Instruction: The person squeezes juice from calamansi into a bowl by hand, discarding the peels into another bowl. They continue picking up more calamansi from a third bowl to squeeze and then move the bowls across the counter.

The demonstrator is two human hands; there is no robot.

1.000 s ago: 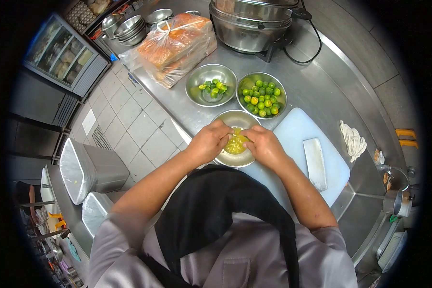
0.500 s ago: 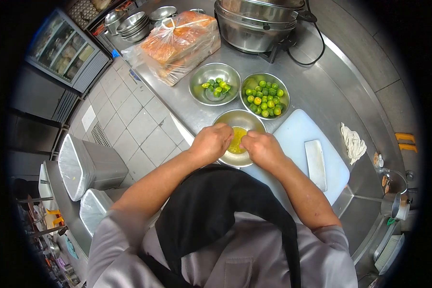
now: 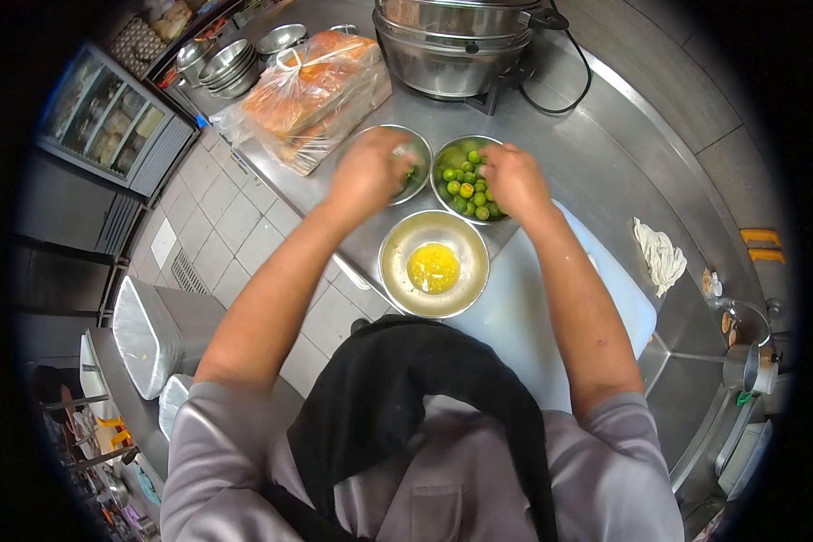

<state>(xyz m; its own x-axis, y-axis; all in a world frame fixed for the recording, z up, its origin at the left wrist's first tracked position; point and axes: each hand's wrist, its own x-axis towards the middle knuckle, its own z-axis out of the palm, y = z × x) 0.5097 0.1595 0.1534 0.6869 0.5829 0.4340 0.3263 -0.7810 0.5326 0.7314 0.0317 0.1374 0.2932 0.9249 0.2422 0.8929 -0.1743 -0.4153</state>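
The juice bowl [image 3: 434, 264] sits on the steel bench [image 3: 596, 163] nearest the person, with yellow liquid pooled at its bottom. Both hands are apart, reaching past it. The left hand [image 3: 370, 172] is over the bowl of spent pieces [image 3: 418, 149] just behind the juice bowl; whether its fingers are closed on anything cannot be told. The right hand [image 3: 512, 177] rests on the small green fruit [image 3: 462, 178] in the neighbouring bowl (grip hidden). A white cutting board [image 3: 515, 316] lies right of the juice bowl.
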